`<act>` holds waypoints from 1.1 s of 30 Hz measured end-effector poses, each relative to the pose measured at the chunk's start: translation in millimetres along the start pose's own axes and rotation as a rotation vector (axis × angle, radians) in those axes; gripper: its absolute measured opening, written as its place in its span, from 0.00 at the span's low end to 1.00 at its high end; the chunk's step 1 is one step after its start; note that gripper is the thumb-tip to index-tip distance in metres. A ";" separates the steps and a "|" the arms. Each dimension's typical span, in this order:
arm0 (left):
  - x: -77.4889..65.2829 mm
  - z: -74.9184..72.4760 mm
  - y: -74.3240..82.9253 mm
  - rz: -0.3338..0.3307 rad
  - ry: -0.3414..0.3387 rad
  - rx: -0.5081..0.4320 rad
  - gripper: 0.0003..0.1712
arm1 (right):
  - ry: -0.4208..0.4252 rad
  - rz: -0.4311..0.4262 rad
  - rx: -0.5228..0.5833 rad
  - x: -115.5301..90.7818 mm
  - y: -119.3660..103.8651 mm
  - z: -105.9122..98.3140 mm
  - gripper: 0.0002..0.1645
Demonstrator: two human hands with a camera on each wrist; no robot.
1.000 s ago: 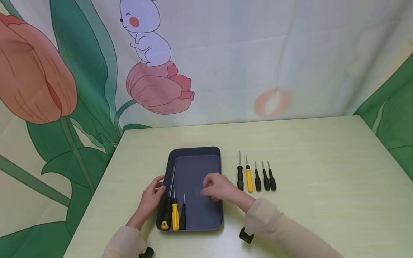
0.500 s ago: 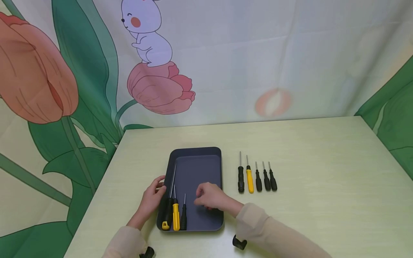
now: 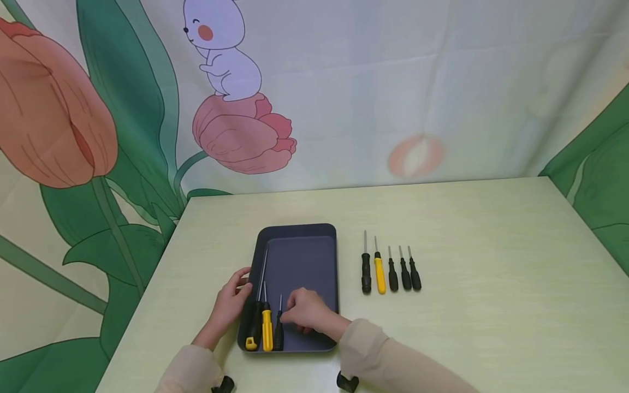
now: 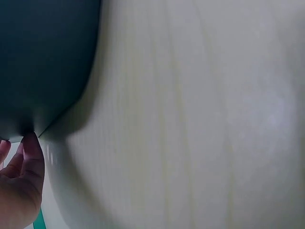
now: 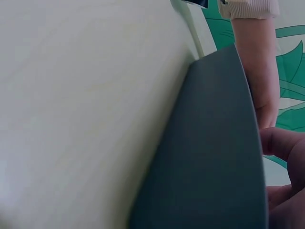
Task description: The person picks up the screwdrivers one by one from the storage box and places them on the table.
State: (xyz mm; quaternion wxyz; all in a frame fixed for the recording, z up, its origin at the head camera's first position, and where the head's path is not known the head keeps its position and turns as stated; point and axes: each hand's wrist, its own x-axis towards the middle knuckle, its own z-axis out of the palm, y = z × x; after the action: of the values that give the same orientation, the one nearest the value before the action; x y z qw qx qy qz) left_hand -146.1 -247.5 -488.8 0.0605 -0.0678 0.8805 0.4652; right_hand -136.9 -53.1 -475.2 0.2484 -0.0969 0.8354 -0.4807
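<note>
A dark grey rectangular tray (image 3: 300, 232) lies on the table. My left hand (image 3: 228, 305) grips its left rim; in the left wrist view a fingertip presses against the tray's outer wall (image 4: 47, 62). Inside the tray, along its left side, lie a long black-and-yellow screwdriver (image 3: 255, 322), a yellow screwdriver (image 3: 267, 330) and a small black screwdriver (image 3: 278, 334). My right hand (image 3: 310, 314) hangs over the tray with loosely bent fingers, its nearest fingertip right beside the small black screwdriver's handle. Contact there cannot be told. The right wrist view shows mostly the tray's outer side (image 5: 209, 143).
To the right of the tray, several screwdrivers stand in a row with shafts pointing away: a larger black one (image 3: 366, 273), a yellow one (image 3: 380, 275) and small black ones (image 3: 404, 275). A printed curtain (image 3: 344, 98) hangs behind the table (image 3: 491, 262).
My right hand has moved left and a little nearer the front within the tray, up to the small black screwdriver. My left hand and the screwdrivers have stayed in place.
</note>
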 end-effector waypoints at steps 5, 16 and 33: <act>0.2 0.1 0.1 -0.001 0.005 0.003 0.23 | 0.022 0.019 -0.026 1.9 -0.7 9.1 0.14; 1.1 -0.3 -0.6 -0.024 0.010 -0.001 0.23 | 0.085 0.038 -0.145 7.3 -4.6 20.4 0.19; 3.4 2.1 -2.7 -0.026 -0.002 -0.001 0.23 | 0.133 0.039 -0.385 8.7 -10.0 28.5 0.15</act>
State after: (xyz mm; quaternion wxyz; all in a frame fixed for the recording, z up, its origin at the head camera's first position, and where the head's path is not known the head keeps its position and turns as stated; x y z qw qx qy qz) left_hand -148.9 -247.5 -492.8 0.0674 -0.0786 0.8792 0.4650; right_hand -130.8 -83.3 -481.3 0.1787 -0.0942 0.9281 -0.3127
